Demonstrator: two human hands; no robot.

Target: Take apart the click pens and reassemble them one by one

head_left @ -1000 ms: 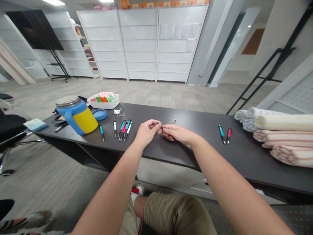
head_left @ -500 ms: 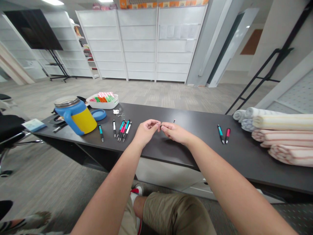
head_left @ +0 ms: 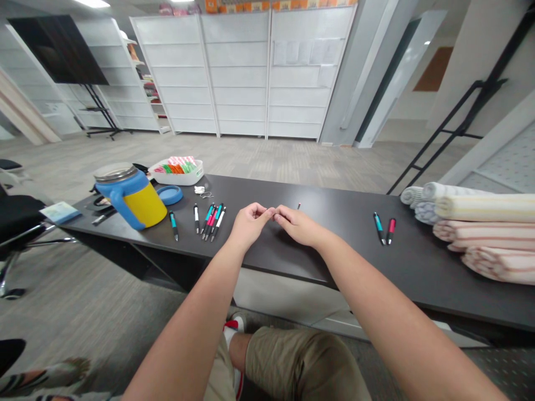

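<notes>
My left hand and my right hand meet fingertip to fingertip over the middle of the dark table. Both are closed in a pinch on a small pen part that the fingers mostly hide. A tiny red-tipped piece shows just behind my right hand. Several pens in teal, pink, black and white lie in a bunch left of my left hand. Two more pens, one teal and one pink, lie to the right of my right hand.
A yellow and blue jug and a blue lid stand at the table's left end, with a white tray of coloured items behind. Rolled towels are stacked at the right. An office chair is at far left.
The hands have drawn closer together, fingertips now touching. The red piece that stuck out behind my right hand is now almost hidden.
</notes>
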